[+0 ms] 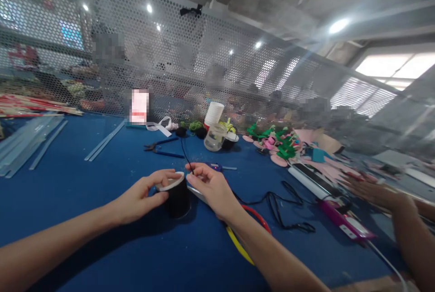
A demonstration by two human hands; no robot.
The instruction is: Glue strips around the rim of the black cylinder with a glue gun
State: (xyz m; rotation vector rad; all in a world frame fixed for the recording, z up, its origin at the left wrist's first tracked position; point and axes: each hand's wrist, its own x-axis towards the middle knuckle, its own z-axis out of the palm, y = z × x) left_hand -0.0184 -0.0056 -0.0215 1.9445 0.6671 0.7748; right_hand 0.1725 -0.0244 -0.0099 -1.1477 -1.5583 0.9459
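A paper cup (179, 197) with a white rim, its side covered in black, stands tilted on the blue table. My left hand (154, 190) grips its rim, fingers inside the opening and thumb on the outside. Just right of the cup, my right hand (209, 185) pinches a thin black cord (185, 151) between thumb and fingertips. The cord runs up toward a black yarn ball (181, 132). Scissors (243, 242) with red and yellow handles lie partly hidden under my right hand and forearm.
Blue-handled pliers (165, 149), a clear plastic cup (215, 138) and stacked white cups (214, 113) lie beyond my hands. Clear strips (30, 140) lie left. Rightward are a black cable (277, 206), a purple power strip (345, 221), green-and-pink craft pieces (282, 144) and another person's hand (372, 190).
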